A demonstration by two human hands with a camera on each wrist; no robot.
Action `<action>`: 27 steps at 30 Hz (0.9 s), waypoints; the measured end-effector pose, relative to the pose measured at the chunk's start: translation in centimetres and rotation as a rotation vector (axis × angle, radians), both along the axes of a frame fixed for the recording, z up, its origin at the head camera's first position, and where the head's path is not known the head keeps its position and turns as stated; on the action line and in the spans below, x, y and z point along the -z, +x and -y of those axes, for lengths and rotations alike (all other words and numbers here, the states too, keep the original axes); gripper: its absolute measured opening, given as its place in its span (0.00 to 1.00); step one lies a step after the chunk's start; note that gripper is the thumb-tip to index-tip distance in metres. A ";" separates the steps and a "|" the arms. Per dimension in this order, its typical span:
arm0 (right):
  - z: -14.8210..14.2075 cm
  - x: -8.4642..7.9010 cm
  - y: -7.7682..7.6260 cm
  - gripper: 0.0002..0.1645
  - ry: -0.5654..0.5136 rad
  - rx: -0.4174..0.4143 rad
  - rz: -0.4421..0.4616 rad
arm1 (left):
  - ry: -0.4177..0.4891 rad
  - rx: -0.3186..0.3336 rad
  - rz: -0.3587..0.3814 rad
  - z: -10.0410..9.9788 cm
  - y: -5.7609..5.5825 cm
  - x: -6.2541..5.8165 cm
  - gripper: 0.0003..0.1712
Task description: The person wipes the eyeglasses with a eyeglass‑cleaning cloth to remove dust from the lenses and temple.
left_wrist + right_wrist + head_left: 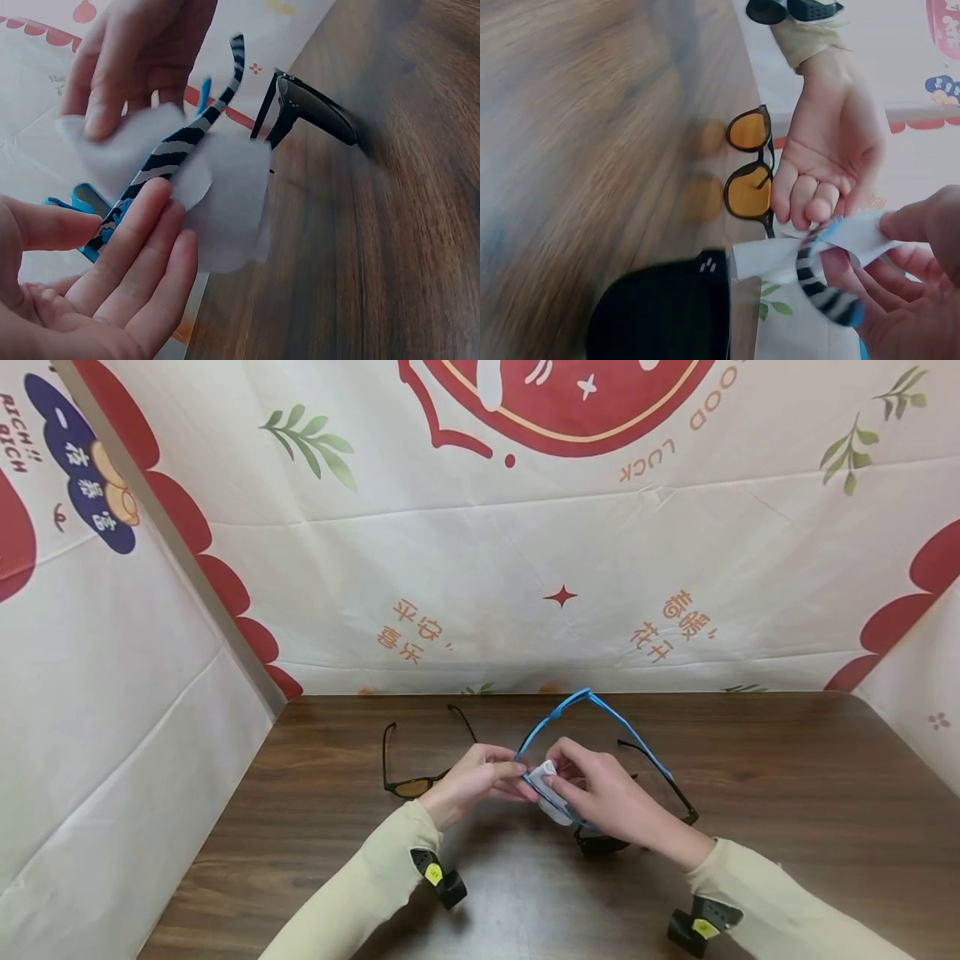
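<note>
Draped booth (112, 693) (printed cloth (495, 552), table (787, 793))

The person wears long, plain sleeves of pale cream fabric (360, 889). Near each wrist there is a small, black, block-shaped camera (452, 890) with a yellow marking (433, 873).

Pinches blue glasses (142, 174) at the lower end of their zebra-striped temple (174, 148) with the left hand (112, 307). Above and left of the temple, grips a white cloth (236, 202) with the right hand (139, 56); spreads it to both sides of the temple. Right of the temple, shows black sunglasses (311, 105) on a wooden table (375, 247).
</note>
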State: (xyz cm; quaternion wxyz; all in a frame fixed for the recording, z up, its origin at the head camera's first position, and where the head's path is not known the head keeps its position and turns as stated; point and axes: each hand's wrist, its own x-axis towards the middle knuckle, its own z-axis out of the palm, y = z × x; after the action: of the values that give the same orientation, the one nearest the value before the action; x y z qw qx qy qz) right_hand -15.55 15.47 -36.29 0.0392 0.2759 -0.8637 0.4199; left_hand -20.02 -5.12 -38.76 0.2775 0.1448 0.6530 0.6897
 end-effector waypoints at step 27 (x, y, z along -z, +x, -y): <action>0.1 -1.0 -1.3 0.05 -0.063 -0.033 0.177 | 0.009 -0.225 -0.032 0.3 -1.0 -0.3 0.12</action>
State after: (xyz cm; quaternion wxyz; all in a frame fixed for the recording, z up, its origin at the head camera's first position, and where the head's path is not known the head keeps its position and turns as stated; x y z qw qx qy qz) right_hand -16.81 15.36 -35.31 -0.0358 0.2507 -0.8455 0.4701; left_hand -20.97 -5.43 -38.49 0.1874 0.0829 0.6662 0.7171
